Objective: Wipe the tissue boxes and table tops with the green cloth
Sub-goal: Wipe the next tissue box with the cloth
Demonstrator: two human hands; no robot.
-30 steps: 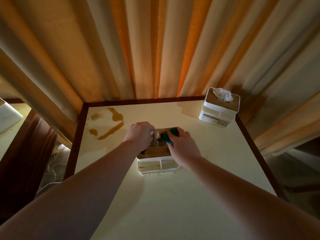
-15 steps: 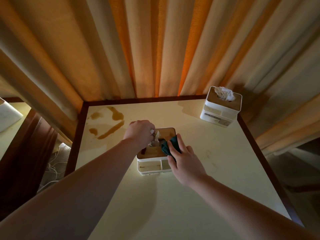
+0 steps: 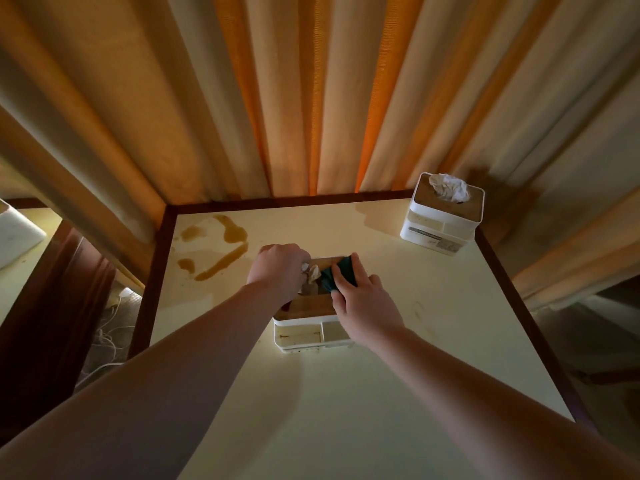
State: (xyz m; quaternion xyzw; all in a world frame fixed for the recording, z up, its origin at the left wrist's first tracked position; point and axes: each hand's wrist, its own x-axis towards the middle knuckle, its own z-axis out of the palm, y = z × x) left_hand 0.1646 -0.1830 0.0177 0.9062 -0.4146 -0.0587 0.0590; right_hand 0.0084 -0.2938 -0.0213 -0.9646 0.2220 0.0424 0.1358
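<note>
1. Curtains, cream w/ orange glow in the folds, hang behind and fill the upper half of the view.
2. Bench: pale cream top w/ dark brown edge, seen from above.
3. Brown spill in streaks and blots at the bench's far left corner, well apart from both boxes.
4. Near tissue box, white w/ wood-look lid, sits mid-bench; both hands are on its top.
5. Far tissue box, same kind, stands at the far right corner w/ a white tissue sticking up (nothing touches it).
6. Left hand is curled on the near box's lid, fingers pinching the box's tissue tuft.
7. Right hand presses the green cloth onto the lid's right side, just beside the tuft; fingers lie fairly straight over the cloth, thumb around its near edge.
8. Off-bench, left: white cords on the floor; detail too dim to tell.
</note>
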